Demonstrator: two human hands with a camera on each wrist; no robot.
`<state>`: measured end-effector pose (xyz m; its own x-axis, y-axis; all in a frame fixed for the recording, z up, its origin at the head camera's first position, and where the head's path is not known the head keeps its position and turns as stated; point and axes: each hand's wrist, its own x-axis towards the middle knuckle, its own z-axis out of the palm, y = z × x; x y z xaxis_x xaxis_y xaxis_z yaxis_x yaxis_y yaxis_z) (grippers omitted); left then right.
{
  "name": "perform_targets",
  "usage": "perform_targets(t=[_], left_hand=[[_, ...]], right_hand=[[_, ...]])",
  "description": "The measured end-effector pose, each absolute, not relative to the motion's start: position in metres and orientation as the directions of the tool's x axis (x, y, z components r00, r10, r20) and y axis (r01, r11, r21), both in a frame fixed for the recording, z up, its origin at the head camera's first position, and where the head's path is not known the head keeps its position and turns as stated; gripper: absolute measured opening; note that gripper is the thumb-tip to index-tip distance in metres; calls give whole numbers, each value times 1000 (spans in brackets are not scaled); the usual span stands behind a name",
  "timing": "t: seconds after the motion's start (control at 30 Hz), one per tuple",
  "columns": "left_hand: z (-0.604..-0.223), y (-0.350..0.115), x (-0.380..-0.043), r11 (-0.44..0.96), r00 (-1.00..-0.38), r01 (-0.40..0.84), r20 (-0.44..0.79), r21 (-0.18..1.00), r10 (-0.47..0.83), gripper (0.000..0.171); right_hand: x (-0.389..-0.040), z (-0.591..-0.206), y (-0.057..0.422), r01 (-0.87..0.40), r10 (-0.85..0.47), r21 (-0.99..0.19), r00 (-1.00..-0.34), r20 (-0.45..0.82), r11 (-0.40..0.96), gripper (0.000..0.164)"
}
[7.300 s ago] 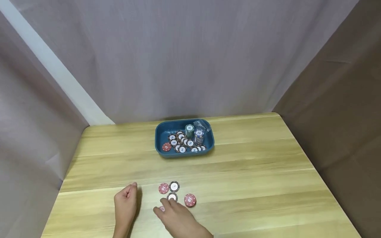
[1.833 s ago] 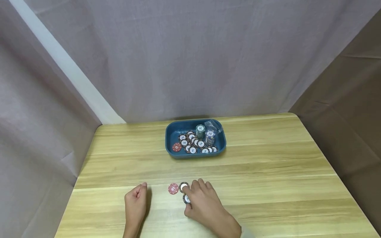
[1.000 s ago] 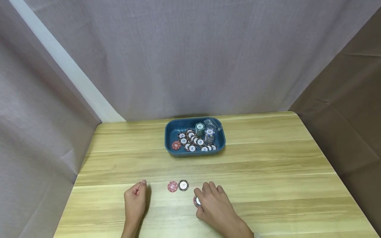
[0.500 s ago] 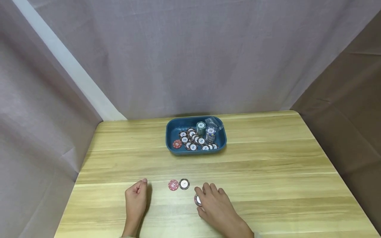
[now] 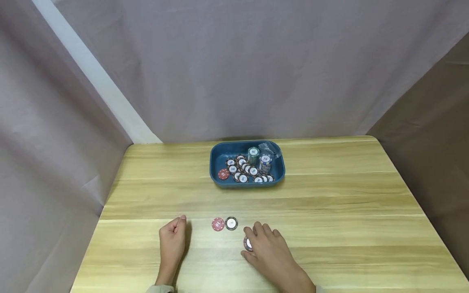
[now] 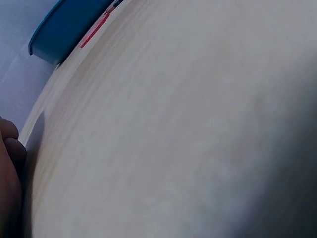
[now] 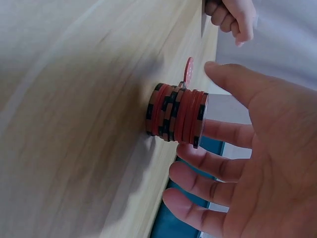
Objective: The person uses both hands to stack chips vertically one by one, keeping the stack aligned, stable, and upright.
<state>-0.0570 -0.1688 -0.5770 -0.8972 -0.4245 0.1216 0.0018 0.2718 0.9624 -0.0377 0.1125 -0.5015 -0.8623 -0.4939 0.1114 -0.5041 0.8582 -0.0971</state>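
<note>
My right hand [image 5: 269,250] is over a short stack of poker chips [image 7: 177,114], red and black mixed, with a white-centred black chip on top [image 5: 248,243]. In the right wrist view the thumb stands away from the stack and the fingers extend behind and beside it. To the left, a red poker chip marked 10 [image 5: 218,224] and a black chip with a white centre [image 5: 231,223] lie flat side by side. My left hand [image 5: 172,242] rests as a fist on the table left of them, with nothing seen in it.
Farther back stands a blue tray [image 5: 215,162] with scattered black-and-white chips, a red chip [image 5: 223,174], a green chip stack [image 5: 253,156] and a blue-topped stack [image 5: 265,163] in clear wrap. Grey curtains [image 5: 256,73] enclose the wooden table [image 5: 348,211].
A red chip and a black chip from the loose group have gone onto the stack under my right hand, which moved right. Its thumb has since come away. My left hand stays a fist.
</note>
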Motion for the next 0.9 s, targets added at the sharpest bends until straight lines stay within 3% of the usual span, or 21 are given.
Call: perform_targets(t=[0.23, 0.53, 0.7, 0.9], left_hand=[[-576, -167, -59, 268, -893, 21, 139, 963, -429, 58], [-576, -168, -58, 271, -890, 16, 137, 963, -435, 58], [-576, -166, -56, 267, -899, 0, 117, 964, -423, 58], [-575, -167, -58, 261, -896, 17, 130, 965, -424, 58]], right_hand=[[-47, -496, 106, -495, -483, -133, -868, 114, 859, 59], [-63, -493, 75, -486, -493, -153, -870, -12, 861, 70], [-70, -496, 61, -501, -505, -135, -863, 2, 855, 63], [-81, -498, 50, -524, -519, -102, -852, 70, 846, 43]])
